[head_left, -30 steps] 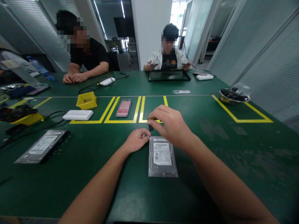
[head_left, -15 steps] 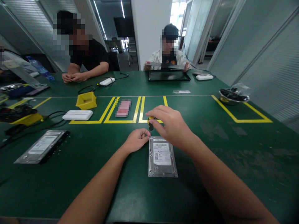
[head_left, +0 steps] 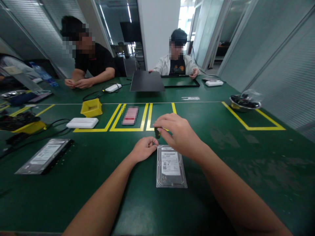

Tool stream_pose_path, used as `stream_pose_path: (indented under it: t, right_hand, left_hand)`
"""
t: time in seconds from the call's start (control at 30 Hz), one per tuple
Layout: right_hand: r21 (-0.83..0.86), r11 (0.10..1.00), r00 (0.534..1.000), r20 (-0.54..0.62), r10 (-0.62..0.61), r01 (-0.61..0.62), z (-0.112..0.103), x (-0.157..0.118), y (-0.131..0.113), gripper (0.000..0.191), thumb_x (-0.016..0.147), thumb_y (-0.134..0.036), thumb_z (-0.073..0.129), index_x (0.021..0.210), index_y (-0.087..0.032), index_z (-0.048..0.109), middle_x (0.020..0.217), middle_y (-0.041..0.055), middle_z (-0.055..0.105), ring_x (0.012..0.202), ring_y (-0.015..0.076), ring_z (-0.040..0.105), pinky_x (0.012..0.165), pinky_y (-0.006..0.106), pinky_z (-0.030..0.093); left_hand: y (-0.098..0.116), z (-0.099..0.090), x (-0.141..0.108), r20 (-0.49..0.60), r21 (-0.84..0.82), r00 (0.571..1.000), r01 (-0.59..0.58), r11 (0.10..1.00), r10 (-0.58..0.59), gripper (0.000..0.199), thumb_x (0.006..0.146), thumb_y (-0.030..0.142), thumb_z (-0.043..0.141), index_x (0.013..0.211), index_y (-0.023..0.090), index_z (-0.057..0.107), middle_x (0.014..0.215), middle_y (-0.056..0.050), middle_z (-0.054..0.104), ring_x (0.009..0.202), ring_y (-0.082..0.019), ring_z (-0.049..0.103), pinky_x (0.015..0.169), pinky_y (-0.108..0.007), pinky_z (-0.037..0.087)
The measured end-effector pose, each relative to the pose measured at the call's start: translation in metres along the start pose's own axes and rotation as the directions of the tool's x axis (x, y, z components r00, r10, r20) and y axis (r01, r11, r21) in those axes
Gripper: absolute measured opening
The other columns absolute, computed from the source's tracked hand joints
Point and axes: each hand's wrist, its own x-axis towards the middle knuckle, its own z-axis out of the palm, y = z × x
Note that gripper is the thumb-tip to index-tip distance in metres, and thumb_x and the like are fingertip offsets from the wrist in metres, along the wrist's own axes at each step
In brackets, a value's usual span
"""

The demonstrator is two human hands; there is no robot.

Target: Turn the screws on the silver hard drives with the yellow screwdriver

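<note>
A silver hard drive (head_left: 171, 167) with a white label lies flat on the green table in front of me. Over its far left corner, my right hand (head_left: 176, 129) holds a small black and yellow screwdriver (head_left: 157, 132) upright from above, tip down. The fingers wrap round its handle; the tip is hard to make out. My left hand (head_left: 145, 149) is closed beside that same corner, thumb and fingertips pinched close to the screwdriver's tip. What lies between those fingertips, if anything, is hidden.
Another hard drive (head_left: 45, 155) lies at the left. Behind it are a white power bank (head_left: 82, 123), a yellow bin (head_left: 91, 108) and a pink pixelated item (head_left: 130, 115). A bowl of dark parts (head_left: 244, 101) stands far right. Across the table, a person holds a dark panel (head_left: 147, 81).
The screwdriver handle has turned in my right hand, showing less yellow. My left hand stays put. The person opposite has moved the dark panel leftward off the black frame.
</note>
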Motion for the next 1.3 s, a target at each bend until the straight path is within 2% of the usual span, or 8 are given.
stream_pose_path:
  t: [0.07,0.27,0.5,0.67,0.77,1.0,1.2,1.3]
  right_hand:
    - [0.01,1.0,1.0,-0.002,-0.007,0.007,0.0003,-0.0004,-0.0001,0.022,0.09,-0.01,0.051,0.1,-0.012,0.07,0.105,0.0101,0.07,0.099,0.0204,0.061,0.092,0.036,0.047]
    - [0.017,0.998,0.999,0.005,0.053,-0.053,0.0007,-0.0001,-0.0014,0.017,0.092,-0.019,0.054,0.095,-0.013,0.07,0.098,0.0098,0.065,0.091,0.0176,0.061,0.082,0.031,0.048]
    - [0.002,1.0,1.0,0.006,-0.011,0.011,0.0007,-0.0005,-0.0001,0.023,0.089,-0.01,0.05,0.101,-0.012,0.069,0.105,0.0104,0.07,0.1,0.0205,0.062,0.094,0.037,0.046]
    - [0.032,0.999,0.999,-0.031,0.03,-0.029,0.0037,0.0,0.0005,0.016,0.091,-0.019,0.055,0.094,-0.013,0.07,0.1,0.0105,0.066,0.094,0.0178,0.061,0.086,0.032,0.048]
    - [0.015,0.999,0.999,-0.017,0.032,-0.032,0.0026,0.0001,0.0004,0.017,0.091,-0.017,0.054,0.093,-0.012,0.07,0.098,0.0102,0.066,0.091,0.018,0.061,0.084,0.032,0.048]
    - [0.004,1.0,1.0,-0.009,-0.022,0.022,0.0016,-0.0005,0.0021,0.023,0.087,-0.008,0.05,0.099,-0.014,0.069,0.106,0.0083,0.072,0.101,0.0199,0.063,0.094,0.037,0.047]
    - [0.015,1.0,0.998,-0.051,0.021,-0.02,0.0032,0.0001,0.0011,0.015,0.09,-0.017,0.056,0.092,-0.014,0.07,0.101,0.0101,0.066,0.094,0.0176,0.062,0.084,0.032,0.05]
    - [0.013,1.0,0.999,-0.032,0.01,-0.01,0.0022,0.0001,0.0008,0.017,0.09,-0.014,0.055,0.097,-0.012,0.07,0.099,0.01,0.069,0.093,0.0185,0.063,0.085,0.033,0.05]
  left_hand:
    - [0.0004,-0.0002,0.0001,0.0,0.0,1.0,0.001,1.0,-0.001,0.011,0.08,0.026,0.059,0.082,0.015,0.061,0.059,0.005,0.048,0.053,-0.01,0.041,0.052,-0.022,0.028]
    - [0.0017,0.0,-0.0001,-0.005,-0.007,1.0,0.003,1.0,-0.003,0.011,0.08,0.026,0.059,0.083,0.016,0.061,0.06,0.004,0.05,0.054,-0.011,0.042,0.053,-0.023,0.029]
    - [0.0057,-0.0014,-0.0008,0.009,0.001,1.0,0.013,1.0,-0.013,0.012,0.081,0.028,0.059,0.081,0.016,0.059,0.057,0.006,0.044,0.052,-0.01,0.039,0.051,-0.023,0.026]
    - [0.0032,-0.0004,0.0,0.003,0.008,1.0,-0.011,1.0,0.011,0.011,0.081,0.026,0.058,0.082,0.016,0.06,0.06,0.005,0.047,0.055,-0.01,0.041,0.053,-0.022,0.028]
    - [0.0018,0.0003,0.0002,0.004,0.005,1.0,-0.007,1.0,0.007,0.01,0.081,0.026,0.057,0.083,0.016,0.06,0.061,0.005,0.048,0.055,-0.01,0.041,0.054,-0.022,0.029]
    - [0.0021,-0.0001,0.0,0.005,0.011,1.0,0.006,1.0,-0.006,0.012,0.081,0.027,0.058,0.084,0.016,0.06,0.061,0.005,0.049,0.055,-0.01,0.042,0.053,-0.022,0.029]
    - [0.0025,-0.0007,-0.0005,0.007,0.02,1.0,-0.004,1.0,0.003,0.011,0.082,0.027,0.058,0.083,0.016,0.06,0.06,0.005,0.047,0.054,-0.01,0.041,0.052,-0.023,0.028]
    - [0.001,-0.0004,-0.0003,0.011,0.01,1.0,-0.002,1.0,0.002,0.011,0.082,0.027,0.058,0.084,0.016,0.06,0.061,0.005,0.048,0.054,-0.01,0.042,0.052,-0.022,0.029]
